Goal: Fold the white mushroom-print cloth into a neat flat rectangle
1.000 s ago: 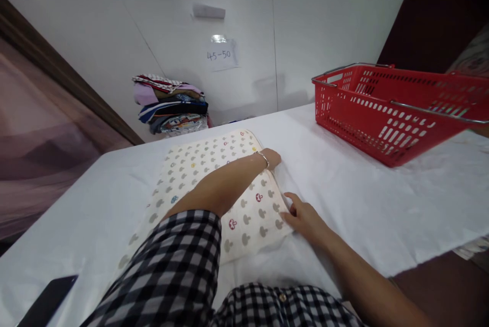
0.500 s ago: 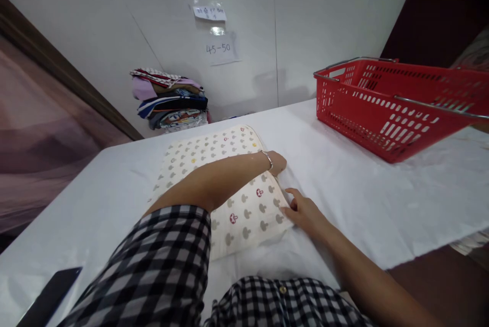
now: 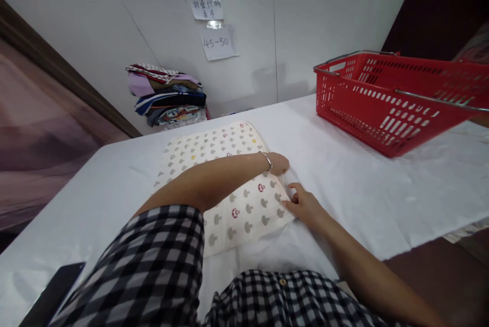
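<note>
A cream cloth (image 3: 252, 210) printed with grey mushrooms and a few red and yellow ones lies flat and folded in front of me. My left hand (image 3: 278, 164), with a bracelet at the wrist, reaches across it to the right edge. Its fingers are curled down at that edge, their tips mostly hidden. Closer to me, my right hand (image 3: 305, 207) is at the near right corner of the same cloth, thumb on top and the bent index finger at the edge. My left forearm covers part of the pattern.
A red plastic basket (image 3: 355, 98) with metal handles stands on the white-covered table (image 3: 362, 199) at the right. Folded clothes (image 3: 168, 95) are piled at the back left. A dark phone-like slab (image 3: 53, 294) lies at the near left. Paper signs (image 3: 218, 43) hang on the wall.
Both hands stay at the cloth's right edge, with the left hand shifted very slightly right. The view has tilted a little; the cloth lies nearly the same.
</note>
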A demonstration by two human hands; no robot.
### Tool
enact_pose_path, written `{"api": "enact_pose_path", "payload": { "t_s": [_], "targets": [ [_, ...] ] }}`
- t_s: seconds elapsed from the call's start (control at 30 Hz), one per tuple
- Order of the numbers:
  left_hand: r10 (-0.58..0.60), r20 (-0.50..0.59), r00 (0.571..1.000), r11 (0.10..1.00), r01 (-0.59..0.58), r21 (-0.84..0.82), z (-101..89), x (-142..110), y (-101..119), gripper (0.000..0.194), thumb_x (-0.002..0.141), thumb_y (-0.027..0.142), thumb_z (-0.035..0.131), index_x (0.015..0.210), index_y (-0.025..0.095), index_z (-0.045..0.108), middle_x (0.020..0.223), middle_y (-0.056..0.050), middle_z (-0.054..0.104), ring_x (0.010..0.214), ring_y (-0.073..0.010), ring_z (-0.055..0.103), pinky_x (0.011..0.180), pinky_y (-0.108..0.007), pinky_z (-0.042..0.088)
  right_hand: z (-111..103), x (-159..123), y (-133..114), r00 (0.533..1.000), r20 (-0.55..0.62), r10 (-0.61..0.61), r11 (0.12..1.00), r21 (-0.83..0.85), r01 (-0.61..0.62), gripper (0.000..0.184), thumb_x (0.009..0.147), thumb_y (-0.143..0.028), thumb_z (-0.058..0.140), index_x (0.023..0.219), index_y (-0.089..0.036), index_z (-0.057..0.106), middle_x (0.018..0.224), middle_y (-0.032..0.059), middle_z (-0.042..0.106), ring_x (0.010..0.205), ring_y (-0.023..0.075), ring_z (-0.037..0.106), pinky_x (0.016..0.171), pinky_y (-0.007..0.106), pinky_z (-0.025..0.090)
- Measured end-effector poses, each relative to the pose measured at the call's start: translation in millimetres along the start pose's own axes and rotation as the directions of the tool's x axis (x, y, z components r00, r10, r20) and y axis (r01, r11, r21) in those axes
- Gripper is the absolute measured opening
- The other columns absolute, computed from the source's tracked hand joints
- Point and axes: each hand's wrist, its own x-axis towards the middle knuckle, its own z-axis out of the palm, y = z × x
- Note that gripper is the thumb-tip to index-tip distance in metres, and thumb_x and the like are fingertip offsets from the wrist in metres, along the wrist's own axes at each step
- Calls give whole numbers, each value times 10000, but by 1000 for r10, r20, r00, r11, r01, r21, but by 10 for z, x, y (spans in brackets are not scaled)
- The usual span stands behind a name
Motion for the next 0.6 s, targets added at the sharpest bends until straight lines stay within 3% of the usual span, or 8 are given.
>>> {"api": "enact_pose_path", "payload": {
  "t_s": [0.2,0.33,0.43,0.6],
  "targets": [
    [9,11,1000,1000,-9,8,-61,-29,163,97,588,134,673,665,186,644,793,-51,671,810,-232,601,757,-355,461,-13,-26,21,1000,21,19,997,80,-21,332,787,-412,572,1033,-228,446,600,-54,535,526,129,482,486,248,326],
    [68,-16,998,998,-68,9,-19,-61,161,30,670,205,639,688,182,648,814,-62,673,800,-233,602,731,-357,466,-33,-51,15,997,57,44,989,141,-52,358,785,-425,584,1041,-227,429,619,-57,546,469,113,477,469,247,351],
    [83,-25,996,997,-83,-3,4,-99,181,130,729,177,568,804,190,672,907,-63,681,823,-215,602,737,-336,469,-62,-78,1,994,95,58,981,177,-74,366,790,-431,588,1044,-224,424,644,-52,559,427,97,465,451,244,359],
    [72,43,996,997,-73,31,-4,-116,297,300,659,63,556,893,188,698,1004,-77,682,849,-210,605,761,-323,475,-89,-129,-6,991,114,71,973,209,-94,373,785,-434,604,1032,-225,417,648,-54,567,403,88,470,441,234,344]
  ]
}}
